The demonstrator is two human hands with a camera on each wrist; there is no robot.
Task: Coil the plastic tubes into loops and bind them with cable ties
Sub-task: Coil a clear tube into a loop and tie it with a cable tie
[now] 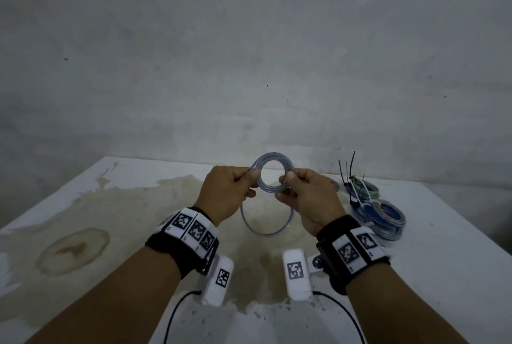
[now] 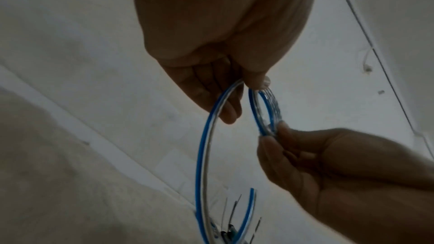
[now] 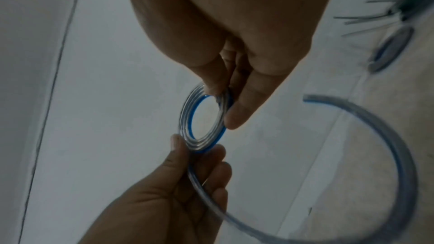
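A clear plastic tube with a blue stripe is wound into a small coil (image 1: pixel 273 156), held upright above the table between both hands. My left hand (image 1: pixel 250 177) pinches the coil's left side between thumb and fingers, and my right hand (image 1: pixel 288 178) pinches its right side. The tube's loose tail (image 1: pixel 266 232) hangs below in a wide arc. In the left wrist view, my left hand (image 2: pixel 249 84) grips the coil (image 2: pixel 273 107) and the tail (image 2: pixel 203 155). In the right wrist view, my right hand (image 3: pixel 223 96) pinches the coil (image 3: pixel 185 118).
Several bound tube coils (image 1: pixel 383 213) lie stacked at the right of the white, stained table (image 1: pixel 110 205). Black cable ties (image 1: pixel 349 174) stick up from them. A grey wall stands close behind the table's far edge.
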